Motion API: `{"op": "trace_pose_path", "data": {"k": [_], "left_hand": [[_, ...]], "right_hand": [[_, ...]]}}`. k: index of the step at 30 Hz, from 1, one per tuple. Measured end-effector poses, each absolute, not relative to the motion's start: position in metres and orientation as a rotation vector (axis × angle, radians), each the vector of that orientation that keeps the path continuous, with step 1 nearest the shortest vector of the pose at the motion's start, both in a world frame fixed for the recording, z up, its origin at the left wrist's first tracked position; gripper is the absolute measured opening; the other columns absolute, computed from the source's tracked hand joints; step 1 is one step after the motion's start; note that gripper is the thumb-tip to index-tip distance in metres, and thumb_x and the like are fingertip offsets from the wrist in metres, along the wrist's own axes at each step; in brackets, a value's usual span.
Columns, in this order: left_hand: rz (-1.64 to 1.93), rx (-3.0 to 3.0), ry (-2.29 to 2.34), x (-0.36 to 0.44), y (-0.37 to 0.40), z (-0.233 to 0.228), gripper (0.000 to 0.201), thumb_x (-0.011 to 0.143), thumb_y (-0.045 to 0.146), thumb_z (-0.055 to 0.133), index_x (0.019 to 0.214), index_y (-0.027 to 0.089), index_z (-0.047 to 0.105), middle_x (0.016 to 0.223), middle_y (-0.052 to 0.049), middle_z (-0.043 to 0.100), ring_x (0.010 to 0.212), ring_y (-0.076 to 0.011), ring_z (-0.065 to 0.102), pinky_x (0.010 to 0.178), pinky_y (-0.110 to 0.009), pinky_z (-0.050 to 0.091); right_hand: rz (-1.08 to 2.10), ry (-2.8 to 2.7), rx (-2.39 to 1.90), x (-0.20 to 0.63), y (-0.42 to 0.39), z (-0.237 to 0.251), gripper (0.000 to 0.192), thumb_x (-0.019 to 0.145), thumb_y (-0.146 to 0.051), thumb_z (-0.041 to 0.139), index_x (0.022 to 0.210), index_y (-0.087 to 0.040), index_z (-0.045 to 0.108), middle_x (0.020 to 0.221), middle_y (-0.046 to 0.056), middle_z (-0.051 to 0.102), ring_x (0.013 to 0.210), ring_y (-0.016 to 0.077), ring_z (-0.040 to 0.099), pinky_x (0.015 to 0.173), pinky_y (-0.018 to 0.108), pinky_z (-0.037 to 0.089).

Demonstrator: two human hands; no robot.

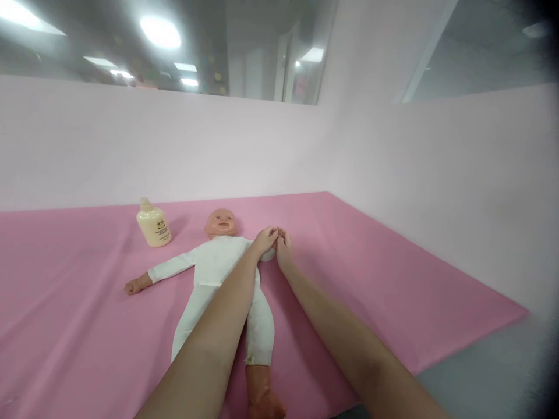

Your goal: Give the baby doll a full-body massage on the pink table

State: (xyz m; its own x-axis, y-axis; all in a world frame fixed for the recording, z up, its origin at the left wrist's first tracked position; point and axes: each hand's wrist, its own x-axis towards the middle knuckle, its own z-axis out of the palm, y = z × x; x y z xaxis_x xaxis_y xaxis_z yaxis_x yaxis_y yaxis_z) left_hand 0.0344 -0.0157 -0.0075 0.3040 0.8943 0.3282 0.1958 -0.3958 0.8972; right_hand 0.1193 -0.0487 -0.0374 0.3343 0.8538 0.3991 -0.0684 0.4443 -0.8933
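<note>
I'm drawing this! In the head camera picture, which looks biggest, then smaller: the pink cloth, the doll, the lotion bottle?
1. pink cloth, by far the largest.
2. doll, lying on the cloth.
3. lotion bottle, smallest, about the size of the doll's head beside it.

Head view, forward-down (near) over pink mat [393, 279]

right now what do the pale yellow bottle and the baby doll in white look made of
The pale yellow bottle looks like smooth, opaque plastic with a faint sheen. The baby doll in white seems mixed: head and bare hand look like glossy moulded vinyl or plastic, while the body looks like soft stuffed matte cloth, wrinkled at the legs.
</note>
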Motion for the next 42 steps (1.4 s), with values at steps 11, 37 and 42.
{"op": "trace_pose_path", "data": {"k": [11, 37, 42], "left_hand": [[1.159, 1.843, 1.034, 0.033, -0.02, -0.002, 0.021, 0.089, 0.02, 0.045, 0.071, 0.017, 0.056, 0.069, 0.001, 0.059, 0.068, -0.0143, 0.053, 0.068, -0.025, 0.041], [1.372, 1.699, 1.03, 0.026, -0.03, 0.009, 0.016, 0.075, 0.013, 0.051, 0.061, 0.019, 0.048, 0.057, 0.006, 0.045, 0.059, -0.0109, 0.043, 0.059, -0.023, 0.033], [1.432, 1.567, 0.938, 0.027, -0.029, 0.009, 0.016, 0.072, 0.012, 0.049, 0.059, 0.019, 0.043, 0.056, 0.006, 0.042, 0.057, -0.0102, 0.042, 0.057, -0.021, 0.033]], "right_hand": [[0.744, -1.062, -0.951, 0.117, -0.06, -0.026, 0.024, 0.083, -0.033, 0.051, 0.104, -0.025, 0.059, 0.106, 0.003, 0.066, 0.101, 0.0178, 0.062, 0.098, 0.038, 0.048], [0.74, -1.156, -0.986, 0.113, -0.072, -0.02, 0.028, 0.086, -0.036, 0.051, 0.111, -0.023, 0.054, 0.115, 0.007, 0.063, 0.099, 0.0176, 0.063, 0.09, 0.035, 0.051], [0.744, -1.176, -0.999, 0.111, -0.074, -0.019, 0.031, 0.087, -0.041, 0.051, 0.112, -0.023, 0.053, 0.115, 0.008, 0.062, 0.095, 0.0167, 0.063, 0.084, 0.032, 0.053]]}}
